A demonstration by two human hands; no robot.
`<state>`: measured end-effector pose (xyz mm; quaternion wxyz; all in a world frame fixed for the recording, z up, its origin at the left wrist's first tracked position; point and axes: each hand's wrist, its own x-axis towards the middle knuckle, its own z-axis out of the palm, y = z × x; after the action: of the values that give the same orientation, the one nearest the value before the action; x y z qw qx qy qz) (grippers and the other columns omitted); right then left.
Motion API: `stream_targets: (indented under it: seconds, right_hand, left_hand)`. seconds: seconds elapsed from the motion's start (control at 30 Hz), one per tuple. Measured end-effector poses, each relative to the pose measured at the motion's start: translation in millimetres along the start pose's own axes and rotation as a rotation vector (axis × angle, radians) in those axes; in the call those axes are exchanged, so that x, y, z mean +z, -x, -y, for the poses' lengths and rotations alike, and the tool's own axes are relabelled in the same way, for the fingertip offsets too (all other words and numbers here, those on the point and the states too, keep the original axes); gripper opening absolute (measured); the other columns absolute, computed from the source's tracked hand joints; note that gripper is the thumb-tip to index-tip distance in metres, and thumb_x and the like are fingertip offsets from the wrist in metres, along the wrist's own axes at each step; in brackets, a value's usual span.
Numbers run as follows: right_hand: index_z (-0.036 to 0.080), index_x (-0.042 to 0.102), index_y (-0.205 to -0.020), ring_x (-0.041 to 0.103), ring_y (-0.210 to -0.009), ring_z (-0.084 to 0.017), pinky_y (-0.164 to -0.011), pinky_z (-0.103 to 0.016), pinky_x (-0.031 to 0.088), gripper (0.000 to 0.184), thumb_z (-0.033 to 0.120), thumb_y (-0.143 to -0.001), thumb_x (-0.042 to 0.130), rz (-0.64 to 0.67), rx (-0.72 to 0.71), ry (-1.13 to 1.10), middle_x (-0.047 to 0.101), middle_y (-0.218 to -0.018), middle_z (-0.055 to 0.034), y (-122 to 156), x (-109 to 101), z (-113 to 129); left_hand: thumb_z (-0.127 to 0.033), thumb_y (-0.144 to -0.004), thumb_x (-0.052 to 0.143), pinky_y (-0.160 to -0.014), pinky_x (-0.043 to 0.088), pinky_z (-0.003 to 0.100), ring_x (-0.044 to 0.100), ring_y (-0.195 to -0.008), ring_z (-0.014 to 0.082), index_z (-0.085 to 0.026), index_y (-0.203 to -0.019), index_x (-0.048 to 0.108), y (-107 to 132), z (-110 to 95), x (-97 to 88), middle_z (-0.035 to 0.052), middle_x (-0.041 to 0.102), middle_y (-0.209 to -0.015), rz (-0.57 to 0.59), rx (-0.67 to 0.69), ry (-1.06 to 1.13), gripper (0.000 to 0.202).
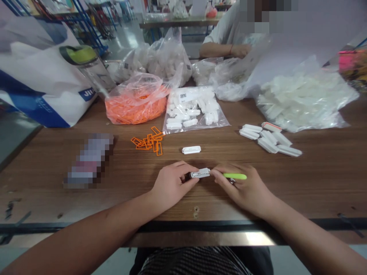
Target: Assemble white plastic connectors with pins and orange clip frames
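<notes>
Left hand [171, 186]: pressed on the tabletop side of the work, thumb and fingers pinching the left end of a small white rectangular plastic casing [200, 173].

Right hand [243, 189]: fingers and thumb closed around a slim lime-green plastic stick [234, 176], whose near end meets the casing's right end.

Held piece: raised slightly in the pinch between both hands, printed marks on its top (too small to read). A small dark part [188, 176] shows at its left end, mostly hidden by the fingers.

Nearest things: a second white rectangular casing [191, 150] lies just ahead of the hands, and a loose heap of flat orange rectangular plastic frames [147, 139] sits ahead and to the left.

Edges and room: both wrists lie near the brown wood-grain tabletop's [321, 183] front edge, which has a black strip [86, 228] along it. A row of white casings [269, 139] lies well ahead of the right hand.

Beyond: a clear plastic bag of orange frames [136, 107], a clear zip bag of white casings [192, 109], and a co-worker's hand [241, 50] across the table.
</notes>
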<state>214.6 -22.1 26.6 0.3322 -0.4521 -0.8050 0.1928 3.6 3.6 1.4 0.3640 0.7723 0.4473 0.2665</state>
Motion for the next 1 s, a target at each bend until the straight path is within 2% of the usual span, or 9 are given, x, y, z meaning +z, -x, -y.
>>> stream_targets:
  seconds: [0.07, 0.2, 0.27, 0.47, 0.53, 0.6, 0.7, 0.9, 1.0]
  right_hand:
    - [0.019, 0.067, -0.081, 0.068, -0.067, -0.015, -0.063, -0.027, 0.051, 0.023, 0.022, -0.095, 0.05, 0.015, -0.019, -0.023, 0.073, -0.075, -0.0021, -0.2, -1.6, -2.1]
    - [0.021, 0.068, -0.08, 0.068, -0.062, -0.012, -0.062, -0.024, 0.051, 0.024, 0.026, -0.096, 0.051, -0.041, 0.166, -0.074, 0.072, -0.068, 0.0018, 2.8, -0.9, -7.8]
    - [0.021, 0.068, -0.077, 0.068, -0.061, -0.012, -0.061, -0.023, 0.051, 0.025, 0.027, -0.096, 0.052, -0.054, 0.196, -0.073, 0.072, -0.067, 0.0022, 4.8, 0.3, -7.8]
    - [0.02, 0.067, -0.075, 0.068, -0.06, -0.015, -0.058, -0.026, 0.049, 0.025, 0.023, -0.094, 0.051, -0.127, 0.046, 0.067, 0.07, -0.064, -0.0005, 5.8, -3.8, 2.1]
    - [0.02, 0.067, -0.07, 0.068, -0.059, -0.015, -0.056, -0.026, 0.05, 0.028, 0.026, -0.094, 0.052, -0.168, 0.114, 0.059, 0.07, -0.064, -0.0015, 4.7, -8.0, 2.3]
    - [0.02, 0.069, -0.069, 0.067, -0.055, -0.014, -0.053, -0.025, 0.051, 0.031, 0.031, -0.093, 0.053, -0.187, 0.26, -0.035, 0.071, -0.063, -0.0019, 3.2, -11.4, -0.4]
    - [0.02, 0.072, -0.071, 0.064, -0.047, -0.012, -0.047, -0.023, 0.05, 0.034, 0.037, -0.093, 0.053, -0.152, 0.423, -0.204, 0.072, -0.061, -0.0022, 1.1, -12.2, -6.2]
    - [0.02, 0.067, -0.057, 0.068, -0.056, -0.015, -0.051, -0.024, 0.054, 0.043, 0.041, -0.092, 0.054, -0.1, 0.46, -0.305, 0.074, -0.065, -0.005, -0.8, -4.0, -10.9]
    - [0.019, 0.069, -0.061, 0.067, -0.052, -0.015, -0.048, -0.024, 0.052, 0.041, 0.043, -0.091, 0.055, -0.124, 0.472, -0.329, 0.073, -0.063, -0.0051, -0.6, -2.9, -10.9]
  left_hand:
    - [-0.018, -0.081, 0.069, -0.055, 0.041, 0.021, 0.051, -0.056, 0.0075, -0.02, -0.096, 0.073, -0.2, -0.5, 0.0, -0.0005, 0.067, -0.084, 0.0, 0.0, -0.001, 0.016]
    - [-0.019, -0.081, 0.069, -0.056, 0.042, 0.021, 0.051, -0.056, 0.008, -0.022, -0.096, 0.074, -1.2, -1.2, -0.3, -0.0011, 0.067, -0.08, -0.002, 0.015, -0.036, 0.016]
    - [-0.02, -0.08, 0.069, -0.056, 0.042, 0.022, 0.051, -0.055, 0.0078, -0.022, -0.096, 0.074, -1.3, -1.4, -0.1, -0.0012, 0.068, -0.082, -0.005, 0.017, -0.038, 0.016]
    - [-0.021, -0.081, 0.068, -0.055, 0.042, 0.022, 0.051, -0.054, 0.0074, -0.023, -0.097, 0.074, 0.6, -1.3, 1.8, -0.001, 0.069, -0.085, -0.004, -0.005, -0.019, 0.017]
    - [-0.021, -0.08, 0.069, -0.054, 0.042, 0.021, 0.05, -0.053, 0.0069, -0.023, -0.096, 0.074, 1.0, -1.2, 2.0, -0.0013, 0.07, -0.086, -0.012, -0.005, -0.026, 0.017]
    - [-0.02, -0.08, 0.07, -0.054, 0.042, 0.021, 0.05, -0.053, 0.0071, -0.023, -0.096, 0.073, 1.2, -1.1, 1.9, -0.0014, 0.07, -0.086, -0.014, -0.005, -0.042, 0.017]
    - [-0.021, -0.08, 0.07, -0.055, 0.043, 0.022, 0.051, -0.054, 0.0077, -0.022, -0.095, 0.073, 1.0, -1.1, 1.6, -0.001, 0.07, -0.084, -0.016, 0.004, -0.065, 0.015]
    - [-0.02, -0.079, 0.07, -0.055, 0.044, 0.022, 0.051, -0.053, 0.0078, -0.022, -0.095, 0.073, 0.7, 0.1, 2.2, -0.0008, 0.07, -0.084, -0.029, 0.025, -0.086, 0.017]
    - [-0.019, -0.078, 0.07, -0.055, 0.044, 0.022, 0.051, -0.053, 0.0079, -0.022, -0.095, 0.073, 1.1, -0.1, 2.2, -0.001, 0.069, -0.083, -0.029, 0.023, -0.088, 0.017]
